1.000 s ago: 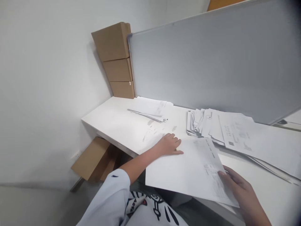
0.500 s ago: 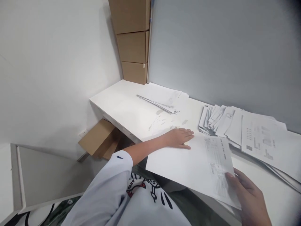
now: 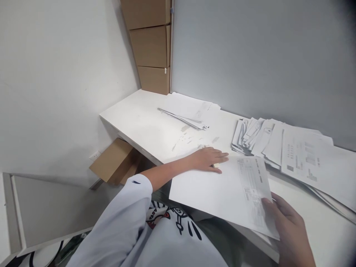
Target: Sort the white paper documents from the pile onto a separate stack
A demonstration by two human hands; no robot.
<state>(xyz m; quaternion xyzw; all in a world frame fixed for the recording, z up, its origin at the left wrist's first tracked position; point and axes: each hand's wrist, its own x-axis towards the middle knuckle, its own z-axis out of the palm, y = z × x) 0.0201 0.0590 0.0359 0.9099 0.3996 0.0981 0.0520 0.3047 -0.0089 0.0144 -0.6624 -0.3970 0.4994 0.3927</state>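
A white sheet of paper (image 3: pixel 205 193) lies over the table's near edge, with a printed form and a row of bold characters at its right end. My right hand (image 3: pixel 289 226) pinches that right end between thumb and fingers. Flat across the sheet's upper left edge rests my left hand (image 3: pixel 208 159), its fingers stretched out. A small cream-coloured piece (image 3: pixel 216 165) shows between its thumb and forefinger; I cannot make out what it is. Just beyond this hand, grey marks (image 3: pixel 185 139) spot the tabletop.
The white table (image 3: pixel 133 111) runs along a grey partition. A stack of papers (image 3: pixel 191 105) lies towards the back, and a larger messy pile of papers (image 3: pixel 300 152) sits to the right. Cardboard boxes (image 3: pixel 151 46) are stacked in the corner. An open cardboard box (image 3: pixel 111 159) stands below the table.
The view has shifted slightly. My left hand's fingers have spread a little, and the cream-coloured piece now shows beside its thumb. My right hand still grips the sheet.
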